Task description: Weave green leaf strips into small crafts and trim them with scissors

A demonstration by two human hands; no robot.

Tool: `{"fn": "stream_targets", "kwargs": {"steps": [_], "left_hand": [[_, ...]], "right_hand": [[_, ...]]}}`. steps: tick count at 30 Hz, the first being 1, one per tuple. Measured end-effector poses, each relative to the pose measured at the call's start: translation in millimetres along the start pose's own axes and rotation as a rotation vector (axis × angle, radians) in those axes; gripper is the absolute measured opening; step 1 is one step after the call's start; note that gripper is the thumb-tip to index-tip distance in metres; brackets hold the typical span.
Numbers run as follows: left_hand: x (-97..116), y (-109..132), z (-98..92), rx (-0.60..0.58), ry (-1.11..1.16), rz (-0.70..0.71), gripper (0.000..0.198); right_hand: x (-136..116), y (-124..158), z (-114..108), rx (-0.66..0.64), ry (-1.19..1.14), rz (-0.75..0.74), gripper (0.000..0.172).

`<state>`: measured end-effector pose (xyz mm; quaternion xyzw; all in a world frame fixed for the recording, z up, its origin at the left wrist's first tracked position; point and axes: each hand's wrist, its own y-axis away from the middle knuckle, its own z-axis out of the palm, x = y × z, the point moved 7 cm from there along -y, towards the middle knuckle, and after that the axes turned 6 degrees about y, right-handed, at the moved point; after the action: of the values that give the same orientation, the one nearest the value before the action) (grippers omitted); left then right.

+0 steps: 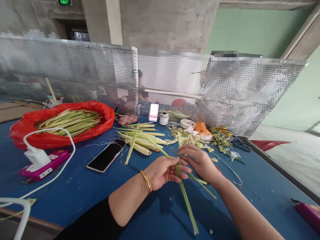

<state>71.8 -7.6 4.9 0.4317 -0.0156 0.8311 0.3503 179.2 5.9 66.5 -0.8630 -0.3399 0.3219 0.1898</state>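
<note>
My left hand (163, 171), with a gold bangle on its wrist, grips long green leaf strips (188, 206) between thumb and fingers. The strips cross each other at the fingertips. One end hangs down toward the table's front, and another strip (158, 145) slants up to the left. Close against it, my right hand (201, 163) has its fingers bent in at the same crossing; its fingertips are partly hidden behind the strips. Just beyond the hands lies a loose pile of pale green leaf stalks (142, 141) on the blue table (105, 196).
A red plastic bag (22, 128) full of leaf strips stands left. A phone (107, 156), a purple power strip (46, 168) with a white charger, and a cable lie nearer. Plant scraps (222, 141), tape (187, 124) and a perforated metal screen (170, 73) are behind.
</note>
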Motion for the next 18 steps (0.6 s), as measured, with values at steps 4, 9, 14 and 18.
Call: {"fn": "stream_targets", "kwargs": {"steps": [4,9,14,18], "left_hand": [[1.0,-1.0,-4.3,0.072,0.089,-0.039,0.025],[2.2,0.8,-6.3,0.112,0.048,-0.055,0.020],[14.6,3.0,-13.2,0.199,-0.050,0.104,0.018],[23.5,5.1,-19.2,0.277,-0.036,0.167,0.017]], "right_hand": [[-6.7,3.5,-4.2,0.111,0.227,-0.072,0.020],[-3.0,6.3,4.6,0.148,0.229,-0.069,0.019],[19.0,4.6,1.8,0.182,-0.089,0.262,0.017],[14.2,4.9,22.6,-0.130,-0.404,0.385,0.038]]}}
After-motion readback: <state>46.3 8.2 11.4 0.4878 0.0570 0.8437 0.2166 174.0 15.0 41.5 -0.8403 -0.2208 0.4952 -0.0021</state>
